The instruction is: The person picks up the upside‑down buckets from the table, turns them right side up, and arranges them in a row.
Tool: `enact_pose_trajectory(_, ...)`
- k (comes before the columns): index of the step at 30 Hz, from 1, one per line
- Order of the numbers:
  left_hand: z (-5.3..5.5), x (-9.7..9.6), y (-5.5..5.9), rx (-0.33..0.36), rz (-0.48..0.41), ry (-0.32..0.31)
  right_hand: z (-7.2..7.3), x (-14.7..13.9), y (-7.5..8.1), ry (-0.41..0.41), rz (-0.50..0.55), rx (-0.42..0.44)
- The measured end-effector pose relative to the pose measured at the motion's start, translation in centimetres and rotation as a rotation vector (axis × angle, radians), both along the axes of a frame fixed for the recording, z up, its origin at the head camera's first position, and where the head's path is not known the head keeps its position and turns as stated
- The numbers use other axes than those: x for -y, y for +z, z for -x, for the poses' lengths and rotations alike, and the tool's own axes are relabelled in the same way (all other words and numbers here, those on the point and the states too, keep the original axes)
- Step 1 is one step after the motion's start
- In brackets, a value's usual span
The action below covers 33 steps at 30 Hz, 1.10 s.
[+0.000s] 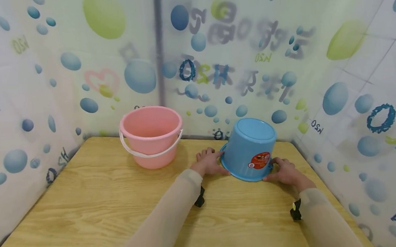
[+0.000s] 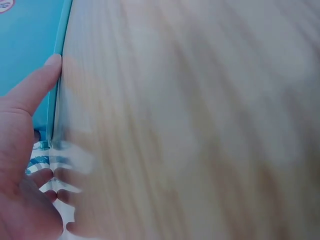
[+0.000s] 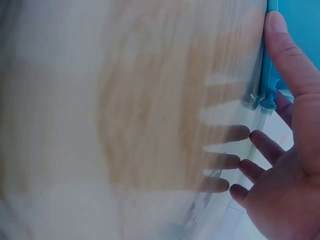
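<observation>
A blue bucket (image 1: 248, 150) stands upside down on the wooden table, its base facing up and a red oval sticker on its side. My left hand (image 1: 209, 163) holds its rim from the left, the thumb laid on the rim in the left wrist view. From the right, my right hand (image 1: 284, 172) grips the rim, with its thumb on the front and its forefinger partly hidden behind a small lug (image 3: 268, 100). The other fingertips of both hands rest at the table surface. Left of the blue bucket, a pink bucket (image 1: 153, 153) stands upright with its white handle (image 1: 152, 154) hanging down in front.
The wooden table (image 1: 97, 207) reaches back to a printed curtain (image 1: 167, 83) with blue and green dots, which also closes off both sides. Black wrist straps (image 1: 199, 198) show at both sleeves.
</observation>
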State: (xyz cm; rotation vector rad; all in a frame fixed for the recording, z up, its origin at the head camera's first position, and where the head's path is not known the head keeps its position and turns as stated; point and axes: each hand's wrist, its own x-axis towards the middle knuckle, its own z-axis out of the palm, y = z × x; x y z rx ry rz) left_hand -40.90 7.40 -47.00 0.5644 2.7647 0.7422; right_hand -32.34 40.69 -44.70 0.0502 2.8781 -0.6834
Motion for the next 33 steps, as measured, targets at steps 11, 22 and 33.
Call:
enact_pose_trajectory(11,0.5,0.2,-0.8,-0.005,-0.078,-0.041,-0.1,-0.1,0.3,0.035,0.101,-0.005)
enact_pose_trajectory(22,0.3,0.2,-0.8,-0.015,-0.112,-0.071,-0.1,-0.3,-0.2,0.062,0.147,0.001)
enact_pose_trajectory(33,-0.3,0.4,-0.6,-0.106,-0.008,-0.092,-0.3,0.0,-0.1,0.058,0.158,0.019)
